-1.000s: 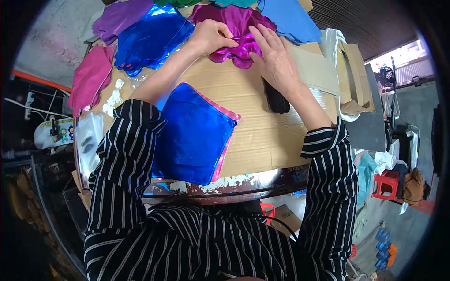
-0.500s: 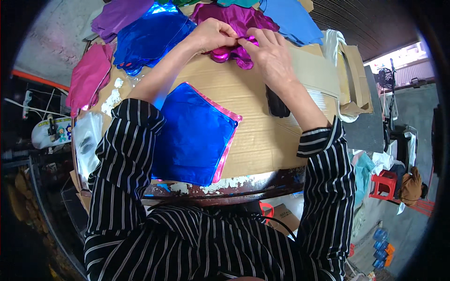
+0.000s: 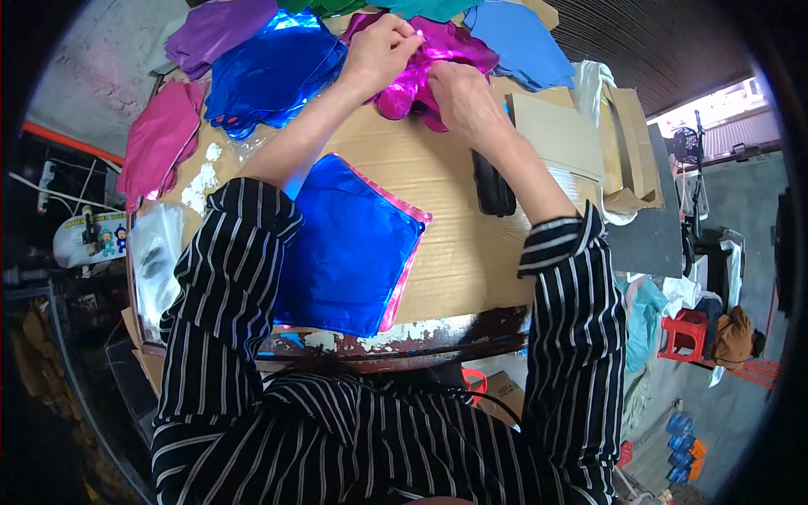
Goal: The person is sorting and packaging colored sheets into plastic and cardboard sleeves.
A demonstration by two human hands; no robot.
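left hand [image 3: 383, 46]: closed — magenta foil balloon [image 3: 438, 71] is pinched
right hand [image 3: 463, 97]: curled, pressed on it
nearby: blue foil stack [image 3: 349, 252] — untouched

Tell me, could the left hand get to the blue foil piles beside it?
Probably yes. The left hand rests on the pink foil sheet, and the blue foil pile lies right beside its forearm on the cardboard-covered table, with nothing between.

Blue foil sheet [image 3: 349, 248], purple foil [image 3: 215, 29], black device [image 3: 492, 187], red stool [image 3: 683, 334]
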